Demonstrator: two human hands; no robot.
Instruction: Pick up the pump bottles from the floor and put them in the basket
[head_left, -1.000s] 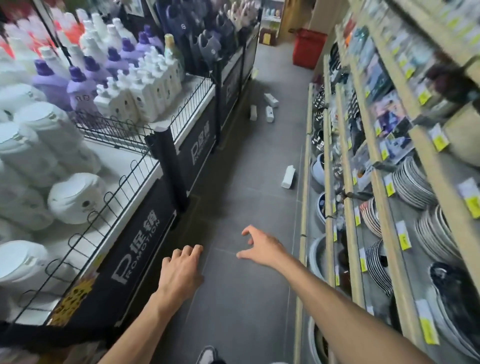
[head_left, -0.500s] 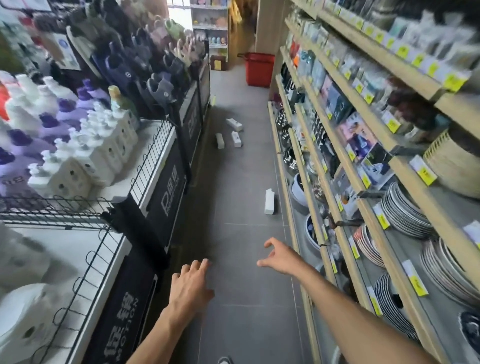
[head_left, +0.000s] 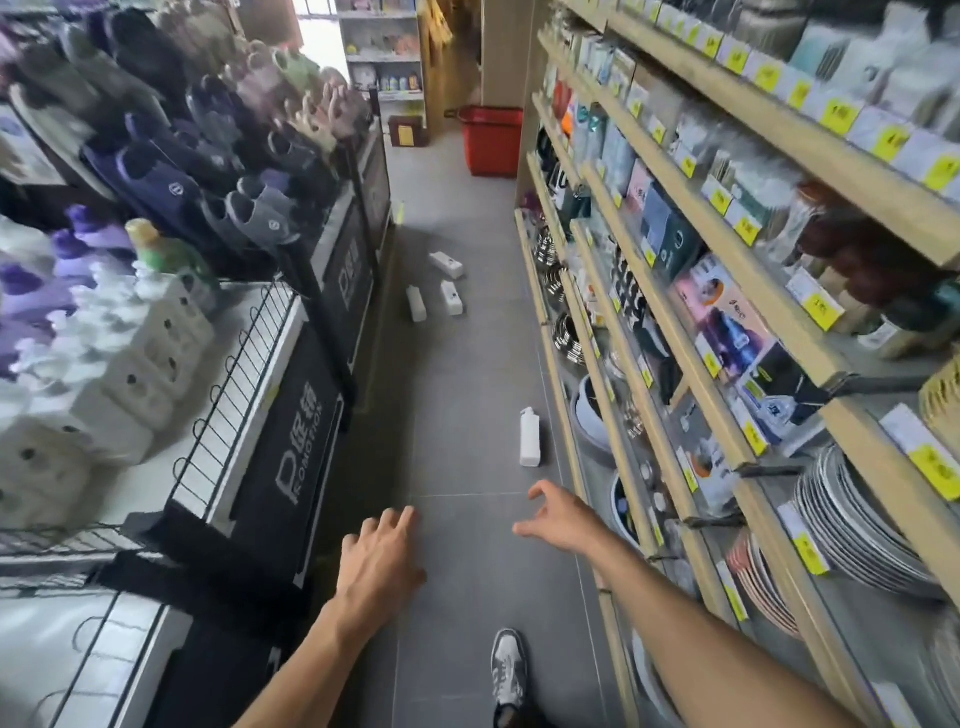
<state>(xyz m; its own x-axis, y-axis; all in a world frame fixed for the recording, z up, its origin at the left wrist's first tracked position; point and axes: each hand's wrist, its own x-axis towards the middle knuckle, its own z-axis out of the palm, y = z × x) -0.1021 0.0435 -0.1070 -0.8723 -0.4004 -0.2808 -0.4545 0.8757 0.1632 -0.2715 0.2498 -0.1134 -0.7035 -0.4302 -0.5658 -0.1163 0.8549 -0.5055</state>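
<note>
A white pump bottle (head_left: 530, 437) lies on the grey floor close to the right-hand shelving, just beyond my right hand (head_left: 558, 519). Three more white pump bottles lie farther down the aisle: one (head_left: 416, 303), one (head_left: 451, 298) and one (head_left: 447, 264). A red basket (head_left: 492, 140) stands on the floor at the aisle's far end. My right hand is held out with fingers loosely spread and holds nothing. My left hand (head_left: 382, 564) is extended palm down, fingers straight, also holding nothing.
A black promotion stand (head_left: 291, 447) with wire rails, bottles and slippers lines the left side. Wooden shelves (head_left: 675, 332) with plates, bowls and packaged goods line the right. My shoe (head_left: 509, 670) is on the floor of the narrow grey aisle.
The view has advanced down the aisle and tilted up; the nearest bottle and the red basket now appear closer. Both hands stay extended and hold nothing.
</note>
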